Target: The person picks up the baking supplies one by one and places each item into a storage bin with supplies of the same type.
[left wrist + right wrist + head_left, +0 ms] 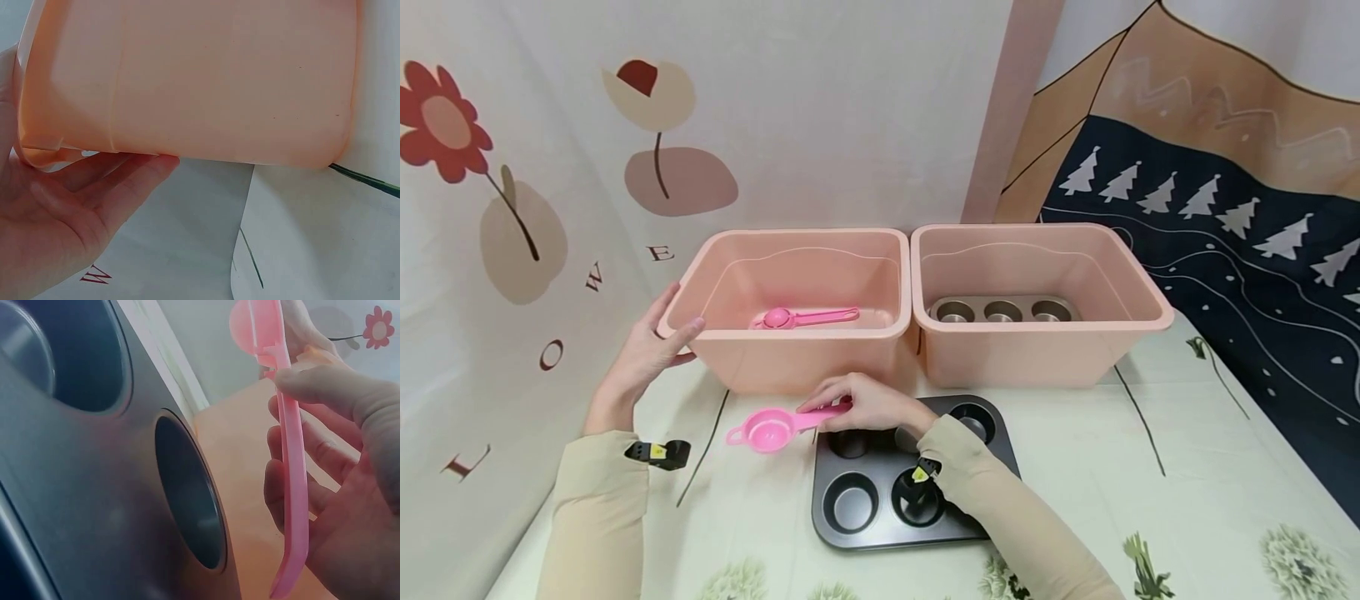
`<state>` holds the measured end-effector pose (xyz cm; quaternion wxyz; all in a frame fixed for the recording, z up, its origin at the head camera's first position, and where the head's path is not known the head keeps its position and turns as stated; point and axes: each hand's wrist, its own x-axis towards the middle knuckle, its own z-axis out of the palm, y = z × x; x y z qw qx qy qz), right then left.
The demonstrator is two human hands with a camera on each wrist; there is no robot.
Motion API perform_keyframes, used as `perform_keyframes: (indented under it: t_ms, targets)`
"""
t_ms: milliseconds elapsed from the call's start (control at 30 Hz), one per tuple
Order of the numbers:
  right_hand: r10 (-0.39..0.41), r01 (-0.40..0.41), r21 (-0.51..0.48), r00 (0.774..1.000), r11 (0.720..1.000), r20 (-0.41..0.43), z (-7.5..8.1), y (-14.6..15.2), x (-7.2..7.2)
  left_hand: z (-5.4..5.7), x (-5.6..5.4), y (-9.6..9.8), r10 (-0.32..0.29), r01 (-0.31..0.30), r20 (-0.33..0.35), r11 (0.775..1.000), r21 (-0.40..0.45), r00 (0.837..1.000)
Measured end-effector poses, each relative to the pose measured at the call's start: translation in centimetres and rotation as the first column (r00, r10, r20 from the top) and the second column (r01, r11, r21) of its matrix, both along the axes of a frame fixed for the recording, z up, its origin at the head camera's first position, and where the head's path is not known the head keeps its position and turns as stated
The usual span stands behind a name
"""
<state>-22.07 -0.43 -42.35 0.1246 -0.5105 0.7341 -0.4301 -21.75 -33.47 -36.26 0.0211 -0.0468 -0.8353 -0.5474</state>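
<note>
My right hand (pixel 872 404) pinches the handle of a pink egg separator (pixel 769 431), its round cup pointing left above the table. In the right wrist view the thumb presses one side of the handle (pixel 294 481) and the fingers lie along the other. My left hand (pixel 643 350) grips the near left corner of the left pink bin (pixel 790 362), thumb over the rim, fingers against the outside. Inside that bin lies another pink tool (pixel 778 318) with a round cup and long handle. A dark muffin pan (pixel 886 475) sits below my right forearm, which hides part of it.
Close beside the left bin stands a second pink bin (pixel 1015 358), holding a lighter muffin pan (pixel 1003 298). A printed cloth (pixel 1180 517) covers the table. Patterned hangings (pixel 850 108) rise behind and to the sides of the bins.
</note>
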Motion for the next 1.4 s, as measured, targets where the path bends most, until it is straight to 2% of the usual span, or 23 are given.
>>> perform_keyframes:
  t_ms: [233, 567, 800, 1400]
  targets:
    - [-0.026, 0.026, -0.007, 1.0, 1.0, -0.004, 0.3, 0.5, -0.1, 0.0, 0.0, 0.0, 0.009, -0.009, -0.001, 1.0, -0.026, 1.0]
    - [-0.063, 0.063, -0.017, 0.998, 0.998, 0.021, 1.3, 0.9, 0.0, 0.0, 0.1, 0.1, 0.001, -0.001, -0.003, 1.0, 0.007, 1.0]
    - [-0.112, 0.113, -0.025, 0.993, 0.993, 0.031, 2.0, 1.1, 0.2, -0.1, 0.0, -0.1, 0.009, -0.009, -0.004, 1.0, -0.01, 1.0]
    - [-0.136, 0.137, -0.066, 0.99, 0.988, 0.029, 4.3, 1.5, 0.5, -0.2, 0.0, 0.0, -0.001, 0.001, -0.01, 1.0, 0.013, 1.0]
